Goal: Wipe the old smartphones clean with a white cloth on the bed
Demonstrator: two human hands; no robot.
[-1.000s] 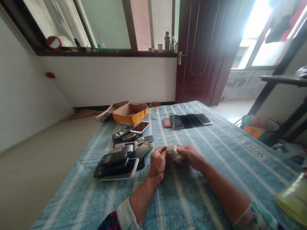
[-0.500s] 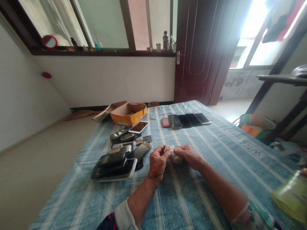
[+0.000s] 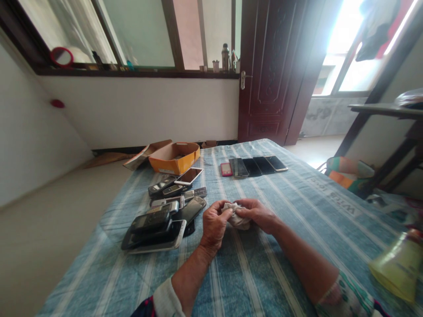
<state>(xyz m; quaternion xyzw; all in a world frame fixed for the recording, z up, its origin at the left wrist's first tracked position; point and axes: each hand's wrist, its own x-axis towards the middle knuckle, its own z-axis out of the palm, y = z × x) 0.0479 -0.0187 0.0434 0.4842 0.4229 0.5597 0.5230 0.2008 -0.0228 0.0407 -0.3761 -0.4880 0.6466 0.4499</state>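
Note:
Both hands meet over the middle of the bed-like surface, pinching a crumpled whitish cloth (image 3: pixel 238 220). My left hand (image 3: pixel 213 224) is closed on its left side, thumb on top. From the right, my right hand (image 3: pixel 261 215) grips the same cloth with thumb and bent fingers. Whether anything is wrapped inside the cloth is hidden. Left of my left hand lies a heap of old mobile phones (image 3: pixel 153 222), smartphones and keypad models stacked loosely. Beyond my hands, several dark smartphones (image 3: pixel 253 167) lie side by side, with a small pink-framed device (image 3: pixel 226 169) at their left end.
A blue striped cloth cover (image 3: pixel 264 264) spreads under everything. An open orange cardboard box (image 3: pixel 175 165) stands at the far left, its lid flap leaning out. At the right edge is a yellow translucent bottle (image 3: pixel 398 266). Past the far edge are a brown door (image 3: pixel 274 101) and a wall.
My fingers have shifted on the cloth, the right thumb now pressing into it and more of the cloth showing. The view has turned slightly right.

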